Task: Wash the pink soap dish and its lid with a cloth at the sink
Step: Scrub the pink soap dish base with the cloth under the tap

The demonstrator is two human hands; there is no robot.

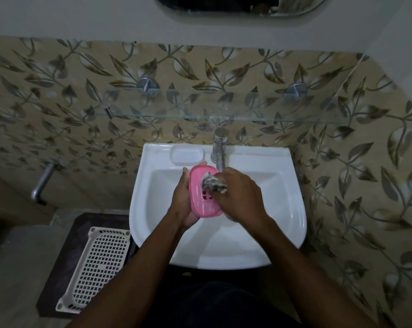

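Over the white basin [280,209], just below the chrome tap [219,150], your left hand [182,204] cups the pink soap dish [203,192] from beneath, its slotted face tilted up so you can scrub it. Your right hand [240,195] is closed around a bunched grey cloth [213,183], pressing it onto the dish. The lid isn't visible. No readable writing or brand.

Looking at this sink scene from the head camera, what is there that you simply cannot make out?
- Pink soap dish: the left hand hides its underside, and the cloth covers part of its slots.
- Lid: no separate lid can be made out in the head view.
- Tap: the right hand blocks the spout's end, so running water is uncertain.
- Mirror: cut off by the top edge.
- White basket: too dim to see contents.
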